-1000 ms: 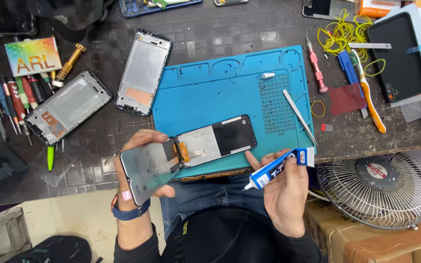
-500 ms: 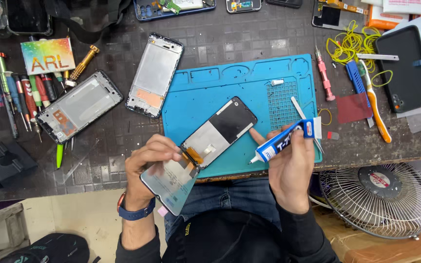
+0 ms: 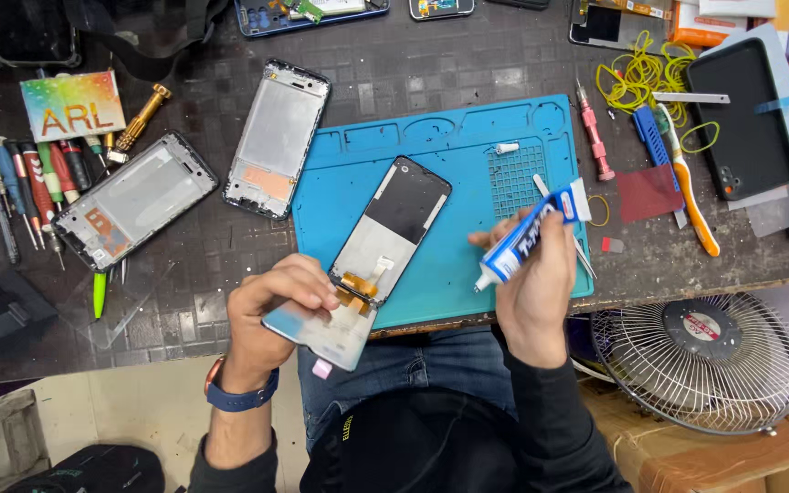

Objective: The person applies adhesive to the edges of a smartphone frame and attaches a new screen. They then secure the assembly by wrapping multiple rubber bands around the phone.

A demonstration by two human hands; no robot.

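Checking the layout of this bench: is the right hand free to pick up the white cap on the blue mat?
Probably not as it is: the right hand grips the glue tube. The white cap lies uncovered on the blue mat, nothing between.

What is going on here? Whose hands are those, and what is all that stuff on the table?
The picture comes from a camera worn on a person's head, looking down at that person's own two hands and lap. The left hand holds a phone screen panel by its lower end. It is joined by an orange flat cable to a second flat phone part lying on the blue work mat. The right hand grips a small blue and white glue tube, nozzle pointing toward the screen. On the dark table lie two empty phone frames, a row of screwdrivers, a toothbrush and yellow rubber bands. A wire fan sits below the table edge.
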